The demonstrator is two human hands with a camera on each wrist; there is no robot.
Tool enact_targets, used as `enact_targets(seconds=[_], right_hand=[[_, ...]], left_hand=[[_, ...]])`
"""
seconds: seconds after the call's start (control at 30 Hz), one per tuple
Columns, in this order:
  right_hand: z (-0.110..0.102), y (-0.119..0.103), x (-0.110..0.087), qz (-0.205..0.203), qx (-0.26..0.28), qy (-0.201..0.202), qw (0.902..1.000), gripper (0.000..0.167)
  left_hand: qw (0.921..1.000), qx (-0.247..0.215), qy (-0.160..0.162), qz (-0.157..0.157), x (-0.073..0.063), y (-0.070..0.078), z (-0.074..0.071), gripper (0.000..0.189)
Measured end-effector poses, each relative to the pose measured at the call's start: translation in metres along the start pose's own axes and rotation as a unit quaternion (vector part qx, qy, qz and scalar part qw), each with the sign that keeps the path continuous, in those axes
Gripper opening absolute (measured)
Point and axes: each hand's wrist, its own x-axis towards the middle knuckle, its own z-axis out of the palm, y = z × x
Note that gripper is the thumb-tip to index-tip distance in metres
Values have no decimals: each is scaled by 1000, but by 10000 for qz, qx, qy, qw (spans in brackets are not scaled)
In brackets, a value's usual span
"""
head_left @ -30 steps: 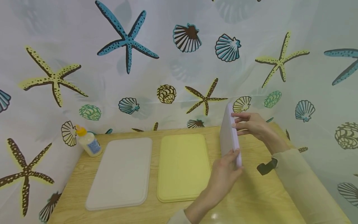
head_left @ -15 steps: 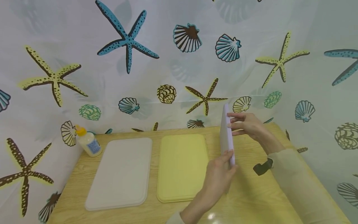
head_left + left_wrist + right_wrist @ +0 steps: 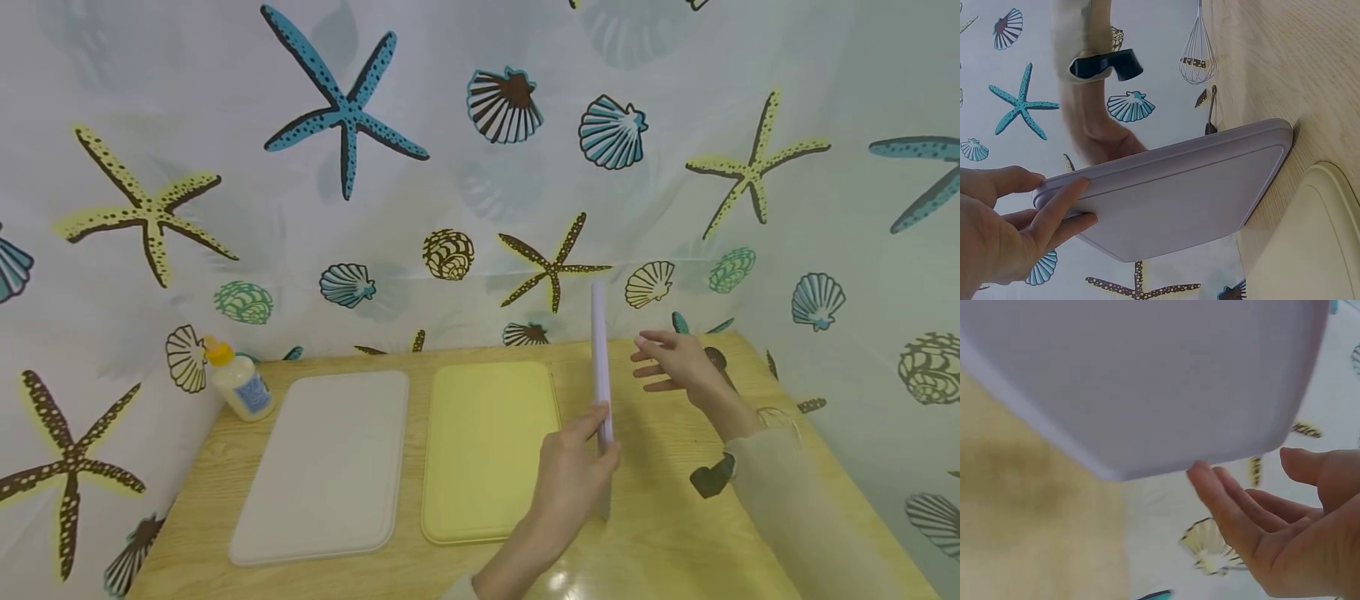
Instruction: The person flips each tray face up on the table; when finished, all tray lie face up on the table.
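A pale lavender cutting board [image 3: 599, 350] stands on its edge on the wooden table, almost edge-on in the head view. My left hand [image 3: 573, 467] grips its near edge, the thumb on one face and fingers on the other. In the left wrist view the board [image 3: 1179, 194] shows a grooved face, with one edge against the table. My right hand [image 3: 681, 362] is just right of the board, fingers loosely extended and holding nothing. From the right wrist, the board [image 3: 1147, 381] fills the upper view, and the right hand's fingertips [image 3: 1200, 472] lie close to its edge.
A white cutting board [image 3: 322, 467] and a yellow one [image 3: 491, 450] lie flat on the left and middle table [image 3: 660, 533]. A glue bottle [image 3: 243, 383] stands at the back left. A whisk [image 3: 1197, 53] and a dark-headed utensil [image 3: 716, 358] are at the right. Patterned curtains surround the table.
The lavender board has moved slightly left and turned nearly edge-on, still in my left hand. My right hand has let go of it and drawn away to the right.
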Motion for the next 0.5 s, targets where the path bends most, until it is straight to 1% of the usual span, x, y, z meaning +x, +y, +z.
enact_targets(seconds=[0.13, 0.27, 0.37, 0.5], right_hand=[[6, 43, 1, 251, -275, -164, 9992, 64], [18, 75, -4, 524, -428, -430, 9968, 64], [26, 87, -8, 600, -461, -553, 9956, 63], [33, 91, -10, 565, -446, -565, 9958, 61]], left_hand=[[9999, -79, 70, -73, -1, -4, -1, 43], [9991, -308, 106, -277, -3, -6, -3, 44], [9978, -452, 135, -459, -4, -7, -5, 46], [9949, -672, 214, -717, -5, -10, -6, 49]])
